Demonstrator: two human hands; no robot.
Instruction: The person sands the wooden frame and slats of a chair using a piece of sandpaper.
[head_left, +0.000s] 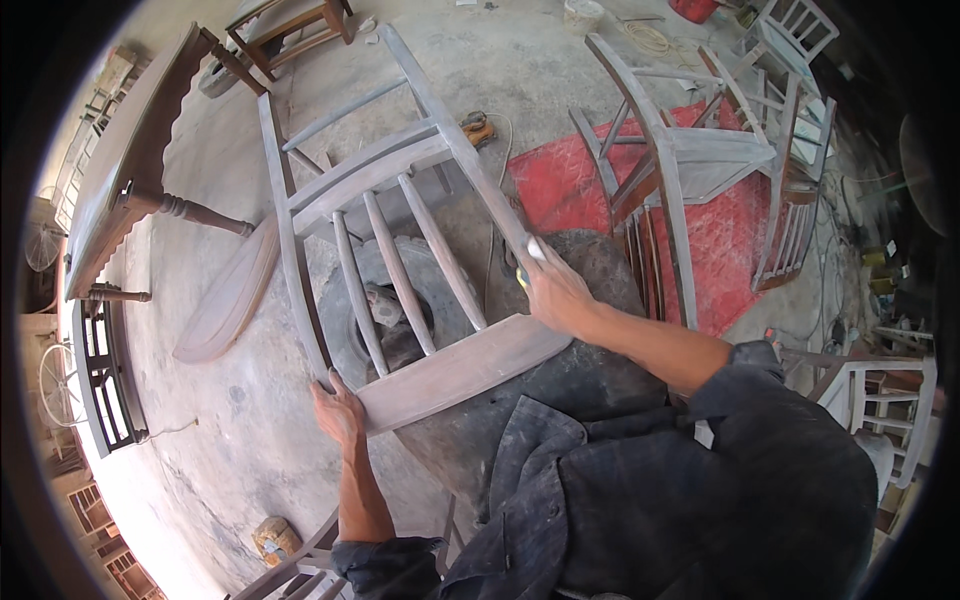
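Observation:
A wooden chair (465, 379) with a pale, dusty surface lies tipped over in front of me, its slatted back toward my body. My left hand (339, 409) grips the corner where the left back post meets the broad top rail. On the opposite side, my right hand (559, 289) presses a small white piece (535, 249), possibly sandpaper, against the right back post (480, 169). A bit of yellow shows under those fingers; the rest is hidden by the hand. Beneath the slats is a worn tyre (337, 300).
Upturned chairs (720, 157) stand on a red sheet (559, 180) at right. An orange-and-black power tool (478, 129) sits on the concrete floor beyond the chair. At left are a scalloped-edge table (135, 150) and a curved wooden board (225, 300). Cables trail along the far right.

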